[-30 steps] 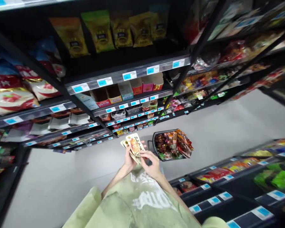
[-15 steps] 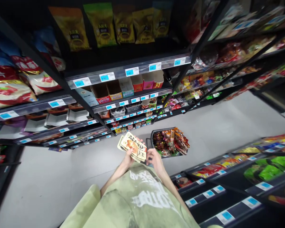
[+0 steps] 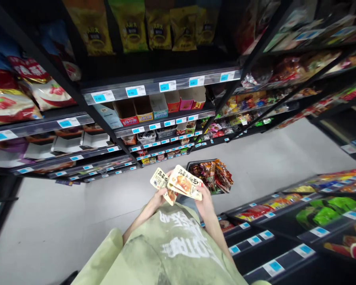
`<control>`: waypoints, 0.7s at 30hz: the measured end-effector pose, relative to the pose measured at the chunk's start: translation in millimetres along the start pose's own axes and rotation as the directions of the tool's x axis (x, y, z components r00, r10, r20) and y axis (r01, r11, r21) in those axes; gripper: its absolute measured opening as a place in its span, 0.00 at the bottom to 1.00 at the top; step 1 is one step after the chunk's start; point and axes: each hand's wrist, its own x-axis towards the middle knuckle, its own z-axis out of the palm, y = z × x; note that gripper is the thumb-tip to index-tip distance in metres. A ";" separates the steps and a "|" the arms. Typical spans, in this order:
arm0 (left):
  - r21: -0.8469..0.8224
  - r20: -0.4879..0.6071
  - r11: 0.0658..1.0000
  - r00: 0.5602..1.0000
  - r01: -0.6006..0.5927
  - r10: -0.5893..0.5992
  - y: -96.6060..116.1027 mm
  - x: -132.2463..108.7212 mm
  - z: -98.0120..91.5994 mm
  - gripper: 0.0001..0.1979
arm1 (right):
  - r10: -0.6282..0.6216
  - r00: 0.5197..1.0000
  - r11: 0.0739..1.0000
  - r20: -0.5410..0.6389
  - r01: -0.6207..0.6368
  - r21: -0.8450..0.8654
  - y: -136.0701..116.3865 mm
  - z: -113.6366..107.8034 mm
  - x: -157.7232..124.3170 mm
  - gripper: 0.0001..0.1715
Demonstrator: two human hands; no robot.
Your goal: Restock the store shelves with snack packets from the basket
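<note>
Cream-coloured snack packets with dark lettering and an orange food picture are split between my two hands in front of my shirt. My left hand [image 3: 159, 196] grips one packet [image 3: 160, 180] by its lower edge, tilted to the left; whether more lie under it I cannot tell. The thumb and fingers of my right hand [image 3: 204, 198] pinch the right end of another snack packet [image 3: 184, 182], which overlaps the first. Just beyond them on the floor stands a dark basket [image 3: 192, 163] heaped with wrapped snack packs [image 3: 215, 174].
Ahead is a black shelf [image 3: 166, 85] with price tags, yellow pouches [image 3: 158, 31] and open cartons [image 3: 160, 107]. Red-and-white bags [image 3: 52, 93] stand at left. A low shelf with green packs [image 3: 329, 211] borders the right. Grey floor [image 3: 112, 200] lies between.
My right hand was beside the packets, its fingers curled. Now it grips one and has drawn it rightwards, fanning the stack apart. The view has shifted slightly.
</note>
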 end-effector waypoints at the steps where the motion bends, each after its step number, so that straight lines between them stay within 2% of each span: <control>1: -0.019 0.005 0.999 1.000 -0.029 0.029 1.9 0.8 0.3 0.45 | -0.022 0.999 1.000 -0.027 0.022 0.014 -4.7 -6.1 2.5 0.19; 4: -0.062 0.023 0.994 0.996 -0.089 0.091 6.2 2.5 0.1 0.43 | -0.096 0.992 0.994 -0.082 0.099 0.039 -17.1 -22.7 7.3 0.20; 8: -0.103 0.040 0.993 0.998 -0.052 0.056 5.9 2.9 -0.9 0.43 | -0.141 0.980 0.987 -0.143 0.150 0.053 -24.9 -35.8 7.8 0.17; 11: -0.111 0.059 0.994 0.998 0.005 0.002 3.8 2.7 -0.6 0.45 | -0.124 0.973 0.988 -0.197 0.139 0.066 -22.6 -36.5 5.7 0.16; 15: -0.101 0.069 0.995 0.997 0.027 -0.020 0.6 3.9 -1.6 0.45 | -0.076 0.976 0.993 -0.206 0.093 0.073 -14.5 -29.0 1.7 0.16; 18: -0.014 0.061 1.000 0.998 0.023 -0.022 -2.1 6.4 -4.2 0.44 | -0.035 0.976 0.993 -0.215 0.059 0.105 -10.2 -22.9 -0.4 0.17; 21: 0.270 -0.021 0.963 1.000 -0.003 0.009 -3.6 9.2 -4.4 0.39 | 0.012 0.974 0.990 -0.228 0.021 0.142 -8.9 -20.9 0.0 0.20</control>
